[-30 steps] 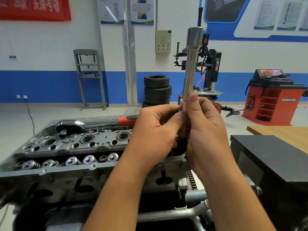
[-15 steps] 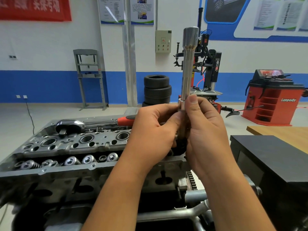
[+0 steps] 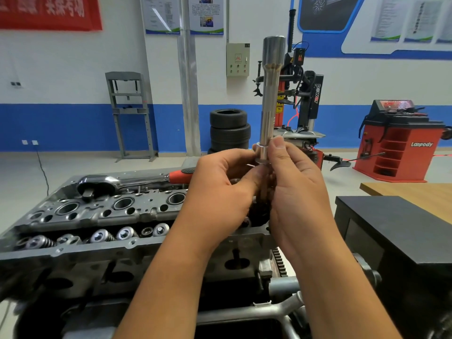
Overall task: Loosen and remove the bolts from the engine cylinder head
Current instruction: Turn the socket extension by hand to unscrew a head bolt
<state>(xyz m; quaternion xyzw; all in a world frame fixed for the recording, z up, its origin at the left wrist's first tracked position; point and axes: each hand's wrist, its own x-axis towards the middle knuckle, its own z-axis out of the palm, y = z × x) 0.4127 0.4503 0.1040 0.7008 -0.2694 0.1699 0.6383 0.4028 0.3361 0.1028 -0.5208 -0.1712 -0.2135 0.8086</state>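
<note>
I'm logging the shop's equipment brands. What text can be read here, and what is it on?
"power": black column of the tyre changer.
"Lanpody": red wheel balancer.
Red banner: large characters, cut off and blurred, unreadable.
Wall posters and blue display boards: print too small.

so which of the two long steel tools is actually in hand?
The plain socket extension, held upright by both the left hand and right hand. The red-handled ratchet lies untouched on the cylinder head.

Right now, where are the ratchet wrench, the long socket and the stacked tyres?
ratchet wrench (image 3: 97,183): head view, chrome head.
long socket (image 3: 272,94): head view, mid shaft.
stacked tyres (image 3: 230,130): head view, middle tyre's sidewall.
</note>
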